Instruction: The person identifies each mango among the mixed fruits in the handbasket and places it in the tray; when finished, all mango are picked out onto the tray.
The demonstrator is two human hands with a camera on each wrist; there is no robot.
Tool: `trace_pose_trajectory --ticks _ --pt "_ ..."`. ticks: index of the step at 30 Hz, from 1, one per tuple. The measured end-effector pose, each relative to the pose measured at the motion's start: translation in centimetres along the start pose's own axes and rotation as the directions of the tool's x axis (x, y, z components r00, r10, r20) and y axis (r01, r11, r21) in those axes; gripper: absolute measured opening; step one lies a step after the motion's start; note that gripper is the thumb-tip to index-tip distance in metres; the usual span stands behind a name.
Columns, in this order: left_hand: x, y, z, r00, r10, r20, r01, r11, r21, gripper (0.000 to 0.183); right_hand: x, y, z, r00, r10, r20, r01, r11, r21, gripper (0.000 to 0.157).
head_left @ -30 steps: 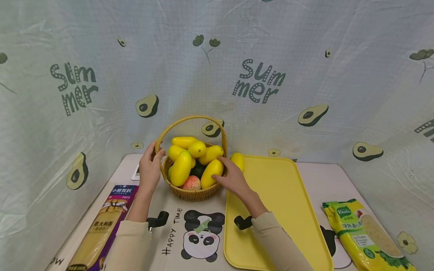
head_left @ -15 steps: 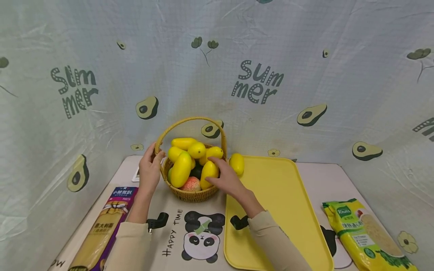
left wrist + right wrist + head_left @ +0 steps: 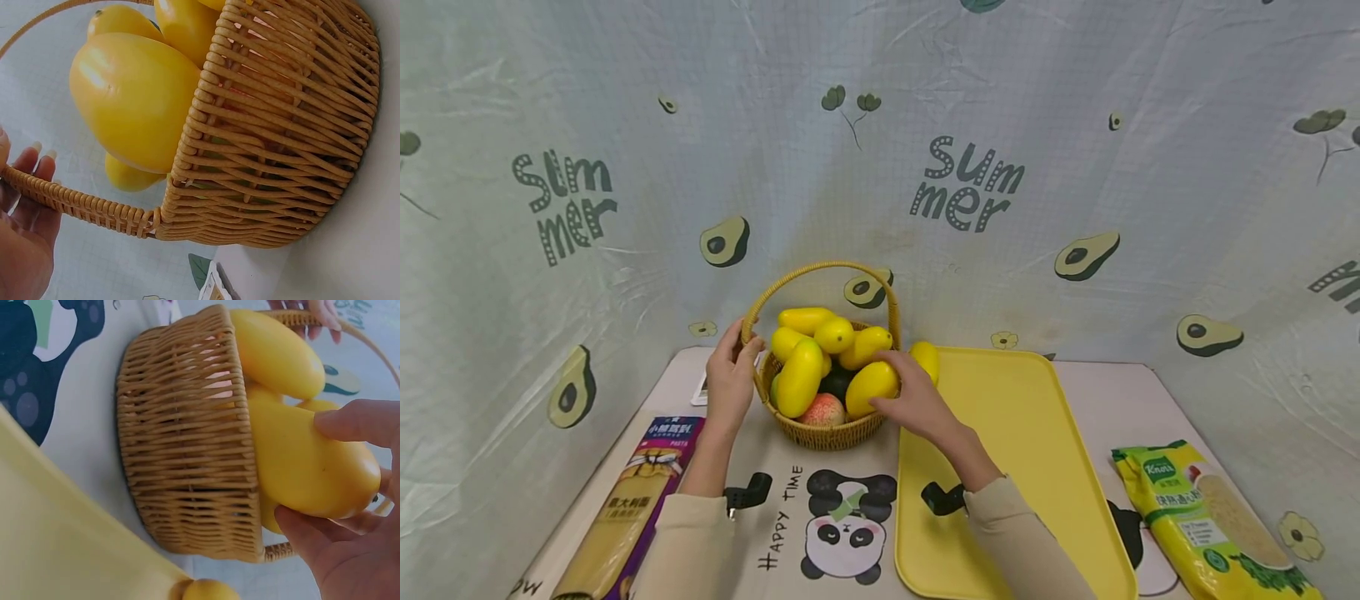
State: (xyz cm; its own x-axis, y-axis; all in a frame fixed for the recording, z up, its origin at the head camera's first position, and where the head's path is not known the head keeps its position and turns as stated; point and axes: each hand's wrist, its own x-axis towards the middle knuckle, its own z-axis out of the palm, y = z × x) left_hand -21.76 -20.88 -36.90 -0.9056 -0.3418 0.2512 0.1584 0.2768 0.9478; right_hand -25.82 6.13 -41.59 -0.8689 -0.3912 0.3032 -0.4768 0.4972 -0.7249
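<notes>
A wicker basket [image 3: 827, 435] heaped with yellow mangoes and a reddish peach [image 3: 824, 411] stands at the back of the table. On its left side, my left hand [image 3: 730, 375] holds the base of the arched handle [image 3: 94, 209], fingers behind and thumb in front. My right hand [image 3: 921, 407] grips a yellow mango [image 3: 312, 462] at the basket's right rim, thumb on one side and fingers on the other. Part of a dark green fruit [image 3: 836, 383] shows between the mangoes. Another mango [image 3: 927, 358] lies on the tray's far left corner, partly behind my right hand.
A yellow tray [image 3: 1015, 467] lies right of the basket under my right forearm. A yellow Knorr packet [image 3: 1210, 517] is at the far right. On the left lies a purple pasta pack [image 3: 632, 500], with a small white card [image 3: 700, 390] behind it. A patterned curtain rises behind.
My right hand moved left over the front-right mango, then back right with it. That mango now lies more sideways. My left hand stays on the handle.
</notes>
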Motion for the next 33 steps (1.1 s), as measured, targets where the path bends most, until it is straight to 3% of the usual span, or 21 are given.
trace_pose_trajectory --ticks 10,19,25,33 --pt "0.2 0.1 -0.1 1.0 0.004 0.0 -0.004 1.0 0.002 0.043 -0.6 1.1 -1.5 1.0 -0.003 -0.019 0.002 0.999 -0.045 0.055" --pt "0.2 -0.1 -0.4 1.0 -0.019 0.003 0.019 1.0 -0.002 0.044 -1.4 1.4 -2.8 0.997 0.074 0.038 -0.071 0.995 -0.071 0.06" --pt "0.3 -0.2 -0.3 1.0 -0.022 0.008 0.022 1.0 -0.005 0.045 -2.0 1.8 -3.8 0.996 0.035 0.084 -0.021 0.986 -0.168 0.07" --pt "0.1 -0.1 0.0 1.0 -0.013 0.012 0.014 1.0 -0.009 0.046 -2.6 3.3 -5.0 1.0 0.008 -0.018 -0.011 0.982 -0.189 0.067"
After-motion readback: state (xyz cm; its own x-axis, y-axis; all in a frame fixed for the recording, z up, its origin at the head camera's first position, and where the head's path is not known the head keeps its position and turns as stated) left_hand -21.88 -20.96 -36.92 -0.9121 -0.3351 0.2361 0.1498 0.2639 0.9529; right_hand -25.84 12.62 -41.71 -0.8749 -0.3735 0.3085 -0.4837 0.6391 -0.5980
